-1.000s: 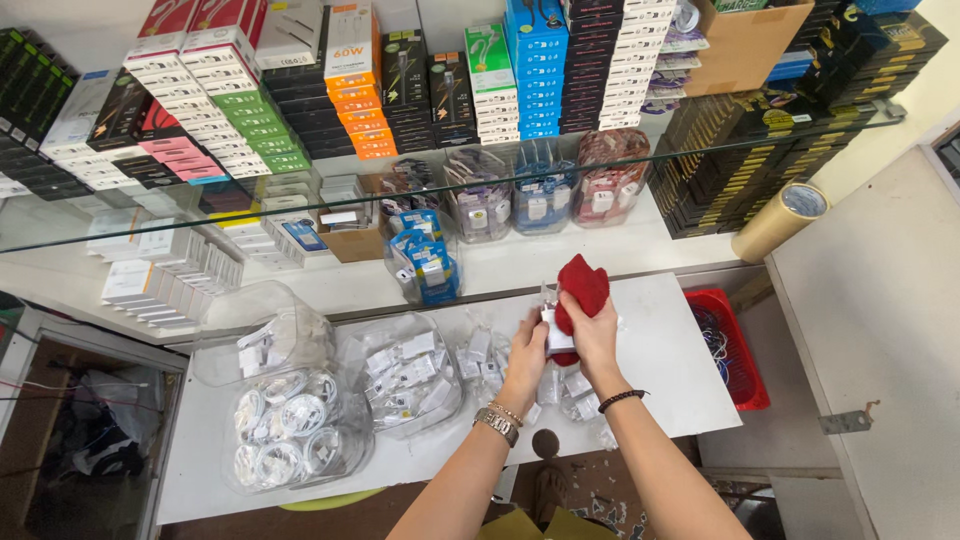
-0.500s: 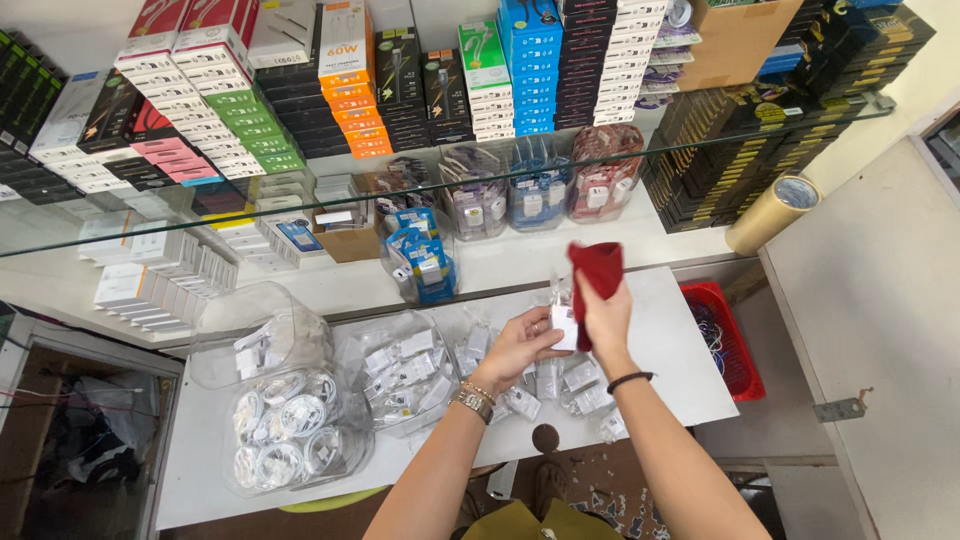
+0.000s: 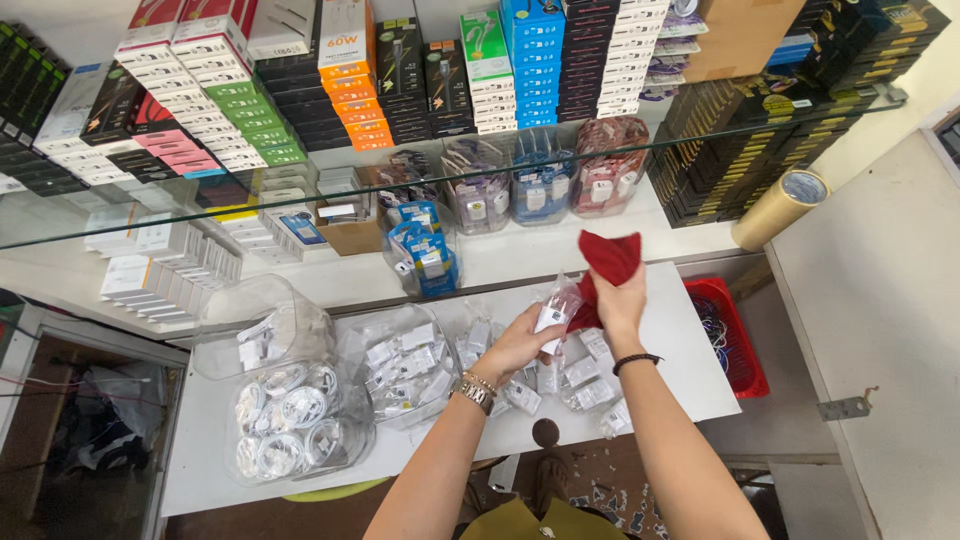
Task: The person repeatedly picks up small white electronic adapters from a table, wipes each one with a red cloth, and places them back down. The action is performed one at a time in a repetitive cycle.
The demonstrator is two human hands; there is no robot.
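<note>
Gripping a soft red cloth, the right hand presses it against a small crinkly clear packet with a white item inside, which the left hand pinches from below; both are held above the tabletop. More such glossy packets lie scattered on the white tabletop beneath the hands. To the left stand clear plastic tubs: one holds coiled white cables, another white boxed parts. A red basket with cables sits at the right end. Behind, a glass shelf fronts stacks of flat coloured boxes, and a roll of brown tape lies on the ledge.
</note>
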